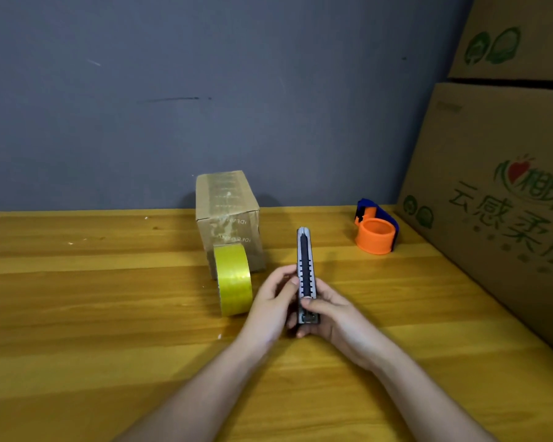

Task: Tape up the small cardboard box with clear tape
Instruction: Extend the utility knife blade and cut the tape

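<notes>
So, quick rundown:
Hands: left hand [273, 303] and right hand [331, 317] were both closed around a utility knife [306, 272], held pointing away, no blade seen.
Box: small cardboard box [229, 218] was stood ahead and a bit left, long axis running away.
Tape: clear tape roll [233, 279] was propped on edge against it, nearest the left hand.
Table: wooden table [109, 314].

Two bare forearms, no sleeves in view, left hand [270, 306] and right hand [334, 317] bare, no gloves, rings, watch or wristbands, short plain fingernails, slender wrists
</notes>
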Demonstrator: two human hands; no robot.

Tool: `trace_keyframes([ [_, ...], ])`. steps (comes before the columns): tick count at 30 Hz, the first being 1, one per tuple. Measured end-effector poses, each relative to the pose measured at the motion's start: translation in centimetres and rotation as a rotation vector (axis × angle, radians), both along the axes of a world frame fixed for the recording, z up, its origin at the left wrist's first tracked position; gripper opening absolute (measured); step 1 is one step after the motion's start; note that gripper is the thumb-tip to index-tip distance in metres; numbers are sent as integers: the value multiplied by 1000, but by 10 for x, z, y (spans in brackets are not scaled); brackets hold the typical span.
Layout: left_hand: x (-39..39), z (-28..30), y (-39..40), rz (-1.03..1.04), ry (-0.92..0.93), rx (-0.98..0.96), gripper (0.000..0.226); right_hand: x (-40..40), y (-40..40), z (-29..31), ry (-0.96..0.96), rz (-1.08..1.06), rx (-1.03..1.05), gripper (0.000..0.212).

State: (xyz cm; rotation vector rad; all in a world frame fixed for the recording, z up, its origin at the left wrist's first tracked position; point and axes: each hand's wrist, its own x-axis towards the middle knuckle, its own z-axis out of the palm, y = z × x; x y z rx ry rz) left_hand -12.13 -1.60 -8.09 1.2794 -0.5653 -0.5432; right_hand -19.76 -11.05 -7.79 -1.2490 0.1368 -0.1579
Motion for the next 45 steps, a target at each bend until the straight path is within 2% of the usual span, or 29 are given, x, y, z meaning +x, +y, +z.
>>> trace_keyframes([
  [5,1,-2,0,-14,78,-54,18,-1,-1,-1,-34,-9,-79,16],
  [11,1,-4,-1,-28,99,-77,14,-4,-1,1,-1,-79,-213,17],
  [18,-1,-1,3,-78,60,-94,26,-5,-1,4,47,-308,-500,32],
  [20,-1,-1,4,-75,61,-102,27,-5,2,4,62,-285,-476,29],
  [24,-2,-3,3,-65,-2,-70,19,-3,6,3,28,-118,-268,8],
  [28,-1,-3,2,-6,-18,-37,16,-4,4,2,-16,-20,-170,19],
  [33,2,-6,0,-5,59,-40,15,-5,4,3,-5,-45,-207,20],
  [40,2,-6,0,-54,109,-95,22,-5,6,4,15,-189,-352,21],
  [45,-2,-2,1,-57,62,-90,20,-2,6,1,46,-231,-410,21],
])
